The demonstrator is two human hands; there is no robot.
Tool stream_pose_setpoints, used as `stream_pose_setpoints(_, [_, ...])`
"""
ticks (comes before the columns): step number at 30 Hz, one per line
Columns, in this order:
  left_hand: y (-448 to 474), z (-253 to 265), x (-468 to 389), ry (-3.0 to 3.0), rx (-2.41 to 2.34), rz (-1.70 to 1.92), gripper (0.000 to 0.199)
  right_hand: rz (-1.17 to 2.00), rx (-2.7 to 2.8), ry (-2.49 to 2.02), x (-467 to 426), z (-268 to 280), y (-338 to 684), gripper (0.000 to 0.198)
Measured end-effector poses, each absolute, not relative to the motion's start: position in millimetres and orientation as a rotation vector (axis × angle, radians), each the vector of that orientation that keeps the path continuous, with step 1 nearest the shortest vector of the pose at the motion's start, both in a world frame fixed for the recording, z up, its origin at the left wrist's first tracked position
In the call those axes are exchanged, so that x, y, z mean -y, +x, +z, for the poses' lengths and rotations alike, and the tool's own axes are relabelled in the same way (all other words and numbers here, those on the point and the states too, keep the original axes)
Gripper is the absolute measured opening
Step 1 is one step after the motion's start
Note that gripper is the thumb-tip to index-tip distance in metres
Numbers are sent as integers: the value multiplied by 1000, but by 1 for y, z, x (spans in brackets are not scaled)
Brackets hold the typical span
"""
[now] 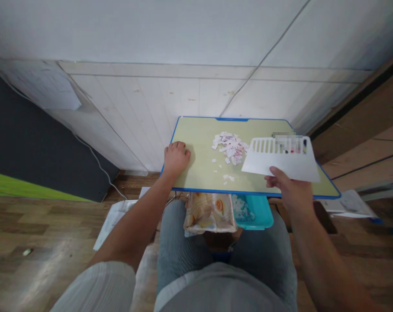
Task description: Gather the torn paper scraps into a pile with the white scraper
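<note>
In the head view, my right hand (282,180) holds a thin white slotted sheet (264,161) by its near edge, thumb on top. The sheet is over the right part of a pale yellow tabletop (196,173) with a blue rim. A row of cut-out slots runs along its far side, and part of it is blurred out. Left of the sheet lies a loose heap of small white and pinkish paper scraps (230,146), with several stray scraps (228,177) nearer me. My left hand (177,157) rests on the table's left edge, holding nothing, its fingers slightly bent.
Below the table's front edge, at my lap, are a box lined with orange-patterned material (211,212) and a turquoise tray (259,216) holding white scraps. A white panelled wall (144,112) stands behind the table. Papers (114,216) lie at lower left; wooden furniture (362,130) is at right.
</note>
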State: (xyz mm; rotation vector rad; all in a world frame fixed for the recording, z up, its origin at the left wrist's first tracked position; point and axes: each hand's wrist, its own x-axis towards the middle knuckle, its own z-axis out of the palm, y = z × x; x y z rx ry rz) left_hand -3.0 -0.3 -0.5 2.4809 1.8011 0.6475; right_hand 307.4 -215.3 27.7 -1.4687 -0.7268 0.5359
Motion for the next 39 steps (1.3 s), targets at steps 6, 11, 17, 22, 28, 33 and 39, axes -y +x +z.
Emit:
stream_pose_setpoints(6, [-4,0,-4,2490,-1823,617,34,749,568,-1333,219,0,272,54])
stream_pose_setpoints(11, [-1,0,-9,2488,-1841,656,35,719,622,-1406,216,-13,277,47])
stream_pose_setpoints(17, [2,5,-6,2479,-1857,622,35,691,671,-1436,212,-20,286,43])
stream_pose_setpoints(22, [2,5,-5,2492,-1859,639,36,642,727,-1440,219,-27,277,41])
stream_pose_setpoints(28, [3,4,-5,2500,-1868,612,37,616,748,-1432,231,-36,264,35])
stream_pose_setpoints(33, [1,4,-5,2521,-1882,590,36,614,731,-1416,229,-36,261,37])
stream_pose_setpoints(39, [3,7,-2,2513,-1895,571,35,624,789,-1418,224,-32,261,38])
